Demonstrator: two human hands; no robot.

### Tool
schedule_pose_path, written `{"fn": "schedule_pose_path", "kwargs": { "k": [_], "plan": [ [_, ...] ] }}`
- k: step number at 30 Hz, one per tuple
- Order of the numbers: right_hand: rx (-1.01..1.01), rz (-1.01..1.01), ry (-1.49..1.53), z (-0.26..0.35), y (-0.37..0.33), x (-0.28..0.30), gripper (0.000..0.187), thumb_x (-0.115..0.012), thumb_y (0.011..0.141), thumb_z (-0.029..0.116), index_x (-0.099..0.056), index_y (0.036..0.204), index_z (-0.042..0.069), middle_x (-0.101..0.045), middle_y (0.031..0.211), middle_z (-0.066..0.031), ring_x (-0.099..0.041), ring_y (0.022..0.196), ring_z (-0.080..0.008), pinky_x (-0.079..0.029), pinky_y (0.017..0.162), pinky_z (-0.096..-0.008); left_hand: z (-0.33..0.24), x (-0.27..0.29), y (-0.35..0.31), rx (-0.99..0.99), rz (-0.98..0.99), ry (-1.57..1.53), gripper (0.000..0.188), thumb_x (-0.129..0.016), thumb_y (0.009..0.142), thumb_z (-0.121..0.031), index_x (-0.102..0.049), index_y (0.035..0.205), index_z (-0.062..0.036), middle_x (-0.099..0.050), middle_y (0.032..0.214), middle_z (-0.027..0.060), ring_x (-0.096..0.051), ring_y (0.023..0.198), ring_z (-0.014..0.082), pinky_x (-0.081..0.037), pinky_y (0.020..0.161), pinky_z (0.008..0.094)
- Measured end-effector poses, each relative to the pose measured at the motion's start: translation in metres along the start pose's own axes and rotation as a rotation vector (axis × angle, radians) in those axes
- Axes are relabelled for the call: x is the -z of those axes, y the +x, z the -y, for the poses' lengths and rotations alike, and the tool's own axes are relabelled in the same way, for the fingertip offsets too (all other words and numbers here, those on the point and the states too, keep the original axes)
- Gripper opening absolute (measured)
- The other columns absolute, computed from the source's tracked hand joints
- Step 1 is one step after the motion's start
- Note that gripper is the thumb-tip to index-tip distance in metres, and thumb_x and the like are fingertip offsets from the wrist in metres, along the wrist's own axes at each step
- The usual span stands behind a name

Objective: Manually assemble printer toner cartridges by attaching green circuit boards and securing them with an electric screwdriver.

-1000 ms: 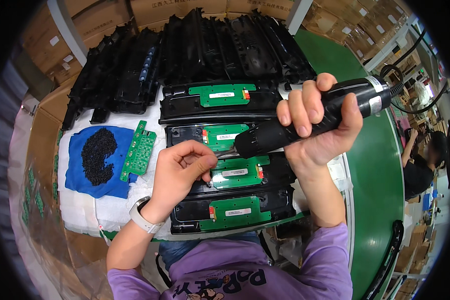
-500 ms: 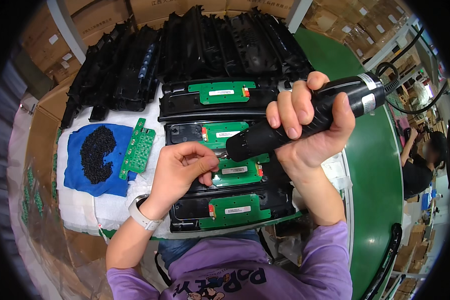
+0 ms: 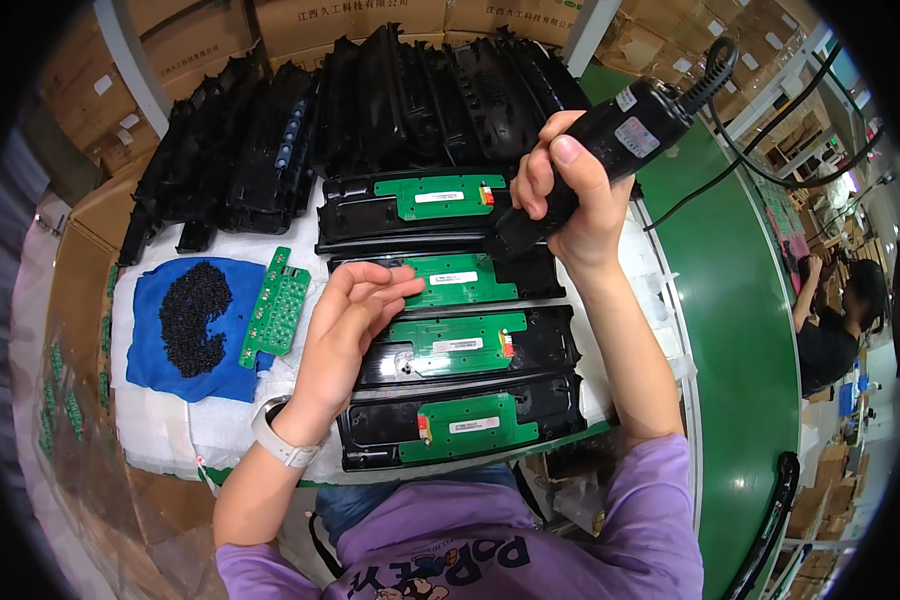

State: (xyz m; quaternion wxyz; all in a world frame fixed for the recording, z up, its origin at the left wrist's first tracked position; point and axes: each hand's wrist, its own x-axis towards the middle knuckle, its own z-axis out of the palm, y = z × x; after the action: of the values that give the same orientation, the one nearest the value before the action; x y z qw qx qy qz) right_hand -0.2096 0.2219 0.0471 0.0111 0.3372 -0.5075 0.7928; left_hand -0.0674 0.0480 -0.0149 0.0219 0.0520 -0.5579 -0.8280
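My right hand (image 3: 582, 195) is wrapped round a black corded electric screwdriver (image 3: 635, 130). Its nose end points down at the right part of a green circuit board (image 3: 455, 279), the second from the back in a column of such boards on black plastic housings; I cannot make out whether the bit touches. Over this board's left end, my left hand (image 3: 345, 325) has its fingers stretched out and thumb apart, with nothing visible in them. In front lie two more housings with boards, a middle one (image 3: 457, 345) and a near one (image 3: 470, 424); another board (image 3: 439, 197) sits behind.
At the left, a blue cloth (image 3: 148, 330) bears a pile of small black screws (image 3: 192, 320). A loose green board (image 3: 275, 308) overlaps its edge. Black housings (image 3: 400, 100) are stacked at the back before cardboard boxes (image 3: 340, 22). A co-worker (image 3: 840, 330) is far right.
My right hand has drawn the screwdriver back and tilted it more upright, its nose now over the second board. My left fingers, pinched at the bit before, have opened out and moved slightly up.
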Motion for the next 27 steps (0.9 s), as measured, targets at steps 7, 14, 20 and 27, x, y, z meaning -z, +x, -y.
{"fn": "schedule_pose_path", "kwargs": {
  "k": [7,14,20,27],
  "plan": [
    [-0.012,0.038,-0.065,-0.001,0.003,-0.002,0.021,-0.055,0.081,0.018,-0.047,0.089,0.000,-0.045,0.055,-0.0048,-0.043,0.041,-0.0129,-0.039,0.043,-0.0274,-0.002,-0.002,-0.002,-0.072,0.013,-0.034,0.023,-0.031,0.088,-0.001,-0.041,0.108,-0.0027,-0.044,0.129,0.0203,-0.043,0.123,0.0255,-0.036,0.101,0.0328],
    [-0.120,0.113,-0.194,-0.004,0.010,-0.015,0.022,-0.061,0.075,0.018,-0.048,0.075,0.000,-0.047,0.053,-0.0060,-0.045,0.040,-0.0127,-0.036,0.040,-0.0249,-0.001,-0.005,-0.002,-0.100,0.016,0.041,0.020,-0.032,0.092,-0.003,-0.037,0.112,-0.0038,-0.044,0.129,0.0205,-0.043,0.123,0.0255,-0.038,0.099,0.0309],
    [-0.128,0.134,-0.208,-0.003,0.011,-0.020,0.022,-0.062,0.074,0.017,-0.049,0.074,-0.001,-0.047,0.051,-0.0058,-0.044,0.038,-0.0130,-0.034,0.038,-0.0235,0.002,-0.001,0.000,-0.111,0.060,0.116,0.023,-0.036,0.094,-0.006,-0.034,0.117,-0.0034,-0.045,0.130,0.0212,-0.046,0.121,0.0238,-0.037,0.097,0.0294],
    [-0.105,0.202,-0.258,-0.002,0.006,-0.022,0.022,-0.061,0.075,0.017,-0.050,0.080,0.000,-0.046,0.052,-0.0048,-0.043,0.038,-0.0129,-0.035,0.039,-0.0254,-0.008,-0.003,-0.002,-0.004,0.079,-0.021,0.031,-0.041,0.094,-0.019,-0.039,0.120,-0.0026,-0.047,0.128,0.0209,-0.044,0.122,0.0277,-0.035,0.099,0.0320]
  ]
}}
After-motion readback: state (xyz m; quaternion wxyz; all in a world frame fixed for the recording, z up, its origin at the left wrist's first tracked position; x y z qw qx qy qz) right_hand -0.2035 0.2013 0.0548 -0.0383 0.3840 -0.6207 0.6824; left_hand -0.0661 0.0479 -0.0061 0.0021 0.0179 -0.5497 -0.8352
